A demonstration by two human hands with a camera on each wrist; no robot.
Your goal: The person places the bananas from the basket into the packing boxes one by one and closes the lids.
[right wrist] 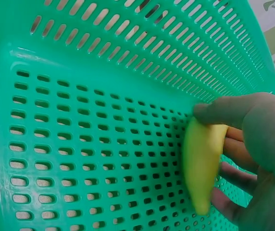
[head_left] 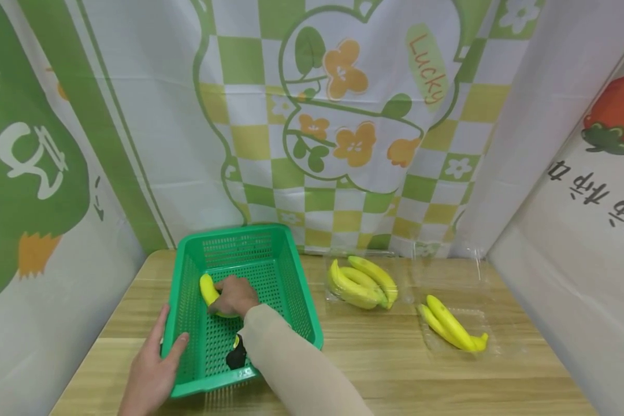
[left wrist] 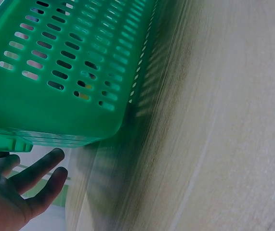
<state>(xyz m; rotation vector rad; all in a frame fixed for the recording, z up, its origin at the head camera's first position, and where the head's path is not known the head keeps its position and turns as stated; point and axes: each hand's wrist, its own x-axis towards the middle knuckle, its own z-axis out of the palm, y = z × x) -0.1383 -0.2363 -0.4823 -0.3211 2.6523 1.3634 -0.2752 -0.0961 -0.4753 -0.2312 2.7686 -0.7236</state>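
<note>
In the head view, a green perforated basket [head_left: 304, 294] sits at the left of the table. My right hand [head_left: 235, 296] reaches inside it and holds a yellow banana [head_left: 207, 287] near the basket floor. Up close in the right wrist view, the thumb lies at one end of the banana [right wrist: 202, 163], with fingers along its far side. My left hand [head_left: 153, 364] holds the left rim, thumb inside and fingers outside. The left wrist view has those fingers [left wrist: 36, 171] spread beneath the basket's edge. A black object [head_left: 236, 353] with a yellow spot shows beside my right wrist.
Several bananas [head_left: 361, 283] lie in a clear plastic container at the middle back. Right of it, two bananas [head_left: 449, 326] rest in another clear container [head_left: 478, 318], its lid [head_left: 449, 268] raised. Printed curtains [head_left: 312, 190] hang behind the wooden table [head_left: 385, 370] and along both sides.
</note>
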